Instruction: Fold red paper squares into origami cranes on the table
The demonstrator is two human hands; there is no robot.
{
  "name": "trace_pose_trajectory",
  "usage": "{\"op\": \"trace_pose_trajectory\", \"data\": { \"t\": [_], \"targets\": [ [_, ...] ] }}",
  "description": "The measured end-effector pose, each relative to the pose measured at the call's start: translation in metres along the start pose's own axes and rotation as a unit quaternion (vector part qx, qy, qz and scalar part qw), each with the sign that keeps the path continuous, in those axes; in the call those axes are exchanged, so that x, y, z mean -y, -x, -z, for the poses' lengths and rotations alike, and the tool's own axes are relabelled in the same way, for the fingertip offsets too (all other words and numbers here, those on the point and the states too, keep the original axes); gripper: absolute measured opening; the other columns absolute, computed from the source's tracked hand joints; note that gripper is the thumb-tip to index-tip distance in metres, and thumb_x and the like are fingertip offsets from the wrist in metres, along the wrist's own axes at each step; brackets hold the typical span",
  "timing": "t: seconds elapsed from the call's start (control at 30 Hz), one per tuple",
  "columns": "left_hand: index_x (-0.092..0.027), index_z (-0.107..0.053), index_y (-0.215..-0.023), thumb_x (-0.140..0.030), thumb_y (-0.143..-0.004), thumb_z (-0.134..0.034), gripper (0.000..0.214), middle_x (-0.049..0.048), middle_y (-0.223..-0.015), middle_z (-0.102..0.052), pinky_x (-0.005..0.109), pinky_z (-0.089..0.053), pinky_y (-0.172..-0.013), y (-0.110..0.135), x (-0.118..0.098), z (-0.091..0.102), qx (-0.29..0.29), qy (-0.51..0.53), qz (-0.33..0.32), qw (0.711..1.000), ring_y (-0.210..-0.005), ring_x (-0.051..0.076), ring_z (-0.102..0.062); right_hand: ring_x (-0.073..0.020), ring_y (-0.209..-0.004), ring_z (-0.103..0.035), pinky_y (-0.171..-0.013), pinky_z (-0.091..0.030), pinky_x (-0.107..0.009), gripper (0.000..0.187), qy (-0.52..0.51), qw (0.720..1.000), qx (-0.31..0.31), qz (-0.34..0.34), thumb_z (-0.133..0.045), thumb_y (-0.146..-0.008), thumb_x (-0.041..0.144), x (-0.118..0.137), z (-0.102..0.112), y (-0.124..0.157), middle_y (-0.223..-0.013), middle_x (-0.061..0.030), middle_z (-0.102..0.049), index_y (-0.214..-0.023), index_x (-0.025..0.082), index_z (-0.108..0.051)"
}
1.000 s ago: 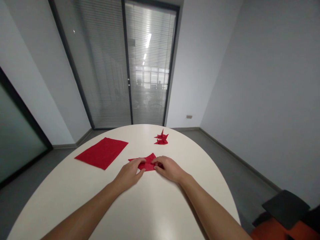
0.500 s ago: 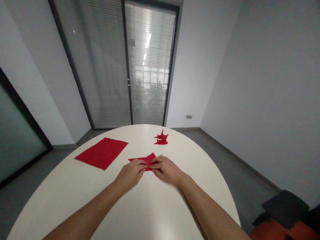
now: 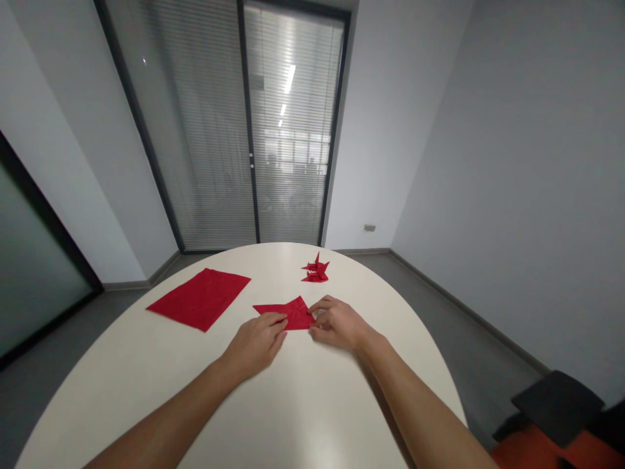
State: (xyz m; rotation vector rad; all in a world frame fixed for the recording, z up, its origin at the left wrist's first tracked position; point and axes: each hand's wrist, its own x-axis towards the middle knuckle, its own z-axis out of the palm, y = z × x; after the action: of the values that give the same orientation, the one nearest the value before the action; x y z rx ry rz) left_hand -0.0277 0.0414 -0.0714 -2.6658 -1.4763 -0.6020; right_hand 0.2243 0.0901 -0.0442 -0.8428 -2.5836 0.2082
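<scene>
A folded red paper lies flat on the white oval table in front of me. My left hand rests flat on the table, its fingertips pressing the paper's near left edge. My right hand is curled at the paper's right corner, thumb and fingers pinching that corner. Further back sit folded red paper cranes. A flat red sheet lies to the left.
The table's far edge curves just beyond the cranes. Behind it stand glass doors with blinds and grey walls. A dark chair with an orange seat is at the lower right.
My right hand has slid rightward along the folded paper to its right corner. My left hand has flattened and stayed near the left edge. More of the paper shows now.
</scene>
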Motion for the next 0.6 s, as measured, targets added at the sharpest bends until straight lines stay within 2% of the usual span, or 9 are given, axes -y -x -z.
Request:
{"op": "trace_pose_trajectory", "data": {
  "t": [0.07, 0.13, 0.27, 0.6],
  "targets": [
    [-0.017, -0.069, -0.122, -0.027, -0.099, -0.044, 0.036, 0.009, -0.128, -0.069, 0.044, -0.051, -0.101, 0.0, 0.002, -0.002, 0.003, 0.001, -0.008, 1.0, -0.117, 0.026, -0.063, -0.0217, -0.098, -0.062, -0.088, -0.048, -0.033, 0.015, -0.014, 0.998, -0.035, -0.047, -0.063, -0.088, 0.025, 0.001, -0.005, -0.001, -0.103, -0.0056, -0.073, -0.077, 0.021, -0.073],
    [-0.017, -0.068, -0.123, -0.028, -0.099, -0.045, 0.035, 0.009, -0.129, -0.068, 0.045, -0.05, -0.102, 0.0, 0.004, -0.003, 0.001, 0.007, -0.018, 1.0, -0.118, 0.026, -0.062, -0.0216, -0.098, -0.061, -0.089, -0.047, -0.034, 0.012, -0.028, 0.993, -0.068, -0.094, -0.062, -0.089, 0.025, 0.002, -0.012, -0.004, -0.101, -0.0057, -0.073, -0.092, 0.02, -0.073],
    [-0.018, -0.067, -0.125, -0.029, -0.099, -0.047, 0.035, 0.0092, -0.131, -0.066, 0.046, -0.049, -0.103, 0.001, 0.007, -0.006, -0.007, 0.019, -0.036, 0.999, -0.119, 0.026, -0.061, -0.0244, -0.103, -0.061, -0.091, -0.046, -0.036, 0.034, -0.027, 0.984, -0.082, -0.156, -0.064, -0.089, 0.032, 0.002, -0.028, -0.006, -0.11, -0.0104, -0.071, -0.121, 0.018, -0.065],
    [-0.019, -0.061, -0.133, -0.031, -0.1, -0.047, 0.038, 0.0077, -0.138, -0.062, 0.048, -0.043, -0.109, 0.002, 0.01, -0.008, 0.005, 0.033, -0.045, 0.998, -0.126, 0.027, -0.054, -0.0256, -0.102, -0.061, -0.093, -0.046, -0.038, 0.04, -0.052, 0.978, -0.087, -0.18, -0.064, -0.088, 0.029, 0.001, -0.037, -0.007, -0.114, -0.0111, -0.07, -0.126, 0.017, -0.063]
  ]
}}
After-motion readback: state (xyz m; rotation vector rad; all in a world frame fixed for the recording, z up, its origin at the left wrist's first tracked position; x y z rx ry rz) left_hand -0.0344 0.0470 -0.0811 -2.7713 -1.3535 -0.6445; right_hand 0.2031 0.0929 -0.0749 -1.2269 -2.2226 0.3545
